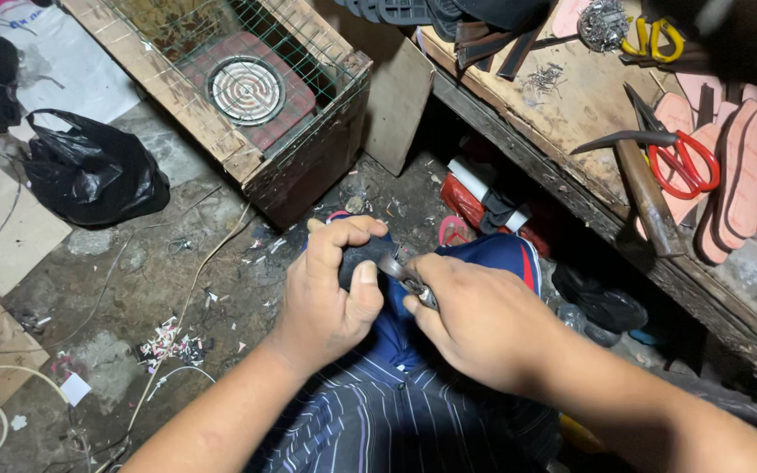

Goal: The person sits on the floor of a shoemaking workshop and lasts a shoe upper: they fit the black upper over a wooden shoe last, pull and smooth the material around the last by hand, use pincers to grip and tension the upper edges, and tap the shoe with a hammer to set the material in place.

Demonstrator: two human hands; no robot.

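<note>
Holding a small dark piece (368,256) over your lap, your left hand (330,293) has its grip closed tight around it, thumb pressed on its near side. Your right hand (475,320) is closed on a metal tool (406,276), whose tip touches the dark piece. To your right, red scissors (685,165) and a hammer (641,180) lie on the wooden table (571,114) beside pink soles (751,166). A black bag (94,171) sits on the floor.
</note>
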